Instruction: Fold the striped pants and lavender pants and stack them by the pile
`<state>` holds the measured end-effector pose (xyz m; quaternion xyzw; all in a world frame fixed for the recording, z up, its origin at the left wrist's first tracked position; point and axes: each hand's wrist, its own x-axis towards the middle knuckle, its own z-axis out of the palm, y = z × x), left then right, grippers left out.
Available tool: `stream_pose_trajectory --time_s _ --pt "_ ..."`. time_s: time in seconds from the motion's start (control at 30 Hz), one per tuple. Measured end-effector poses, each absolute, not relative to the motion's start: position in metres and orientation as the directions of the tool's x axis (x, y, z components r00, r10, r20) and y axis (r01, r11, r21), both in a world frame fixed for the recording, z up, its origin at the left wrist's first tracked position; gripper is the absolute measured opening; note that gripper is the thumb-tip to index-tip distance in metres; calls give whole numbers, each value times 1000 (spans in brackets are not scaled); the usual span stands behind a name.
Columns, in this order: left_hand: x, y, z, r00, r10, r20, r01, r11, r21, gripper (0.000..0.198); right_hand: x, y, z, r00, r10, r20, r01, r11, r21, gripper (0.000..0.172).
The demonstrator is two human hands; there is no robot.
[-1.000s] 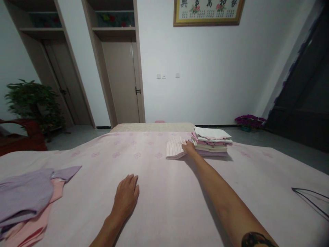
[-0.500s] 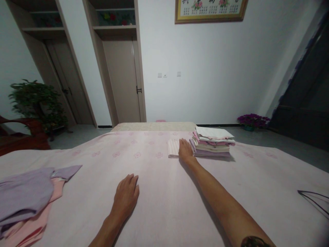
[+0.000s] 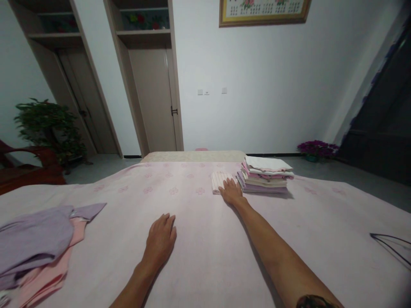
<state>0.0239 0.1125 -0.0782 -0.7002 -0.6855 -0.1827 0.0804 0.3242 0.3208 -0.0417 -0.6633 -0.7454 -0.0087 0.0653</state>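
Your right hand (image 3: 231,192) has drawn back slightly and lies open, fingertips pressing the folded striped cloth (image 3: 220,182) just left of the palm, its long side running crosswise beside the stacked clothes (image 3: 265,179). Your farther-off left hand (image 3: 159,241) rests open and empty on the pink bedsheet (image 3: 199,239).

the right hand (image 3: 231,192) lay palm down on the bed, its fingers (image 3: 224,184) resting on a folded white-and-pink striped cloth (image 3: 218,182), just beside a stack of folded clothes (image 3: 265,177) in white, pink and lilac. the left hand (image 3: 159,241) rested open on the pink flower-print bedsheet (image 3: 199,239). further left lay a crumpled lilac garment (image 3: 32,244) over a pink garment (image 3: 48,269), and a dark wire hanger (image 3: 390,248) lay to the right. beyond the bed stood a potted plant (image 3: 48,128) near a wooden door (image 3: 154,98).
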Motion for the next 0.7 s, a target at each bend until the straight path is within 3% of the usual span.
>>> stream_pose_trajectory --time_s 0.23,0.37,0.5,0.7 --pt "26 109 -72 -14 926 378 979 -64 191 42 325 251 -54 -218 949 228 975 222 6 61" --pt "27 108 -69 -26 925 379 975 -60 215 41 329 195 -74 -259 959 113 960 269 -77 66" --pt "27 107 -67 -32 929 368 967 -65 248 41 334 161 -84 -348 919 184 926 368 -90 65" --pt "26 107 -67 -34 922 387 950 -90 299 39 332 159 -79 -330 915 234 933 354 -70 59"
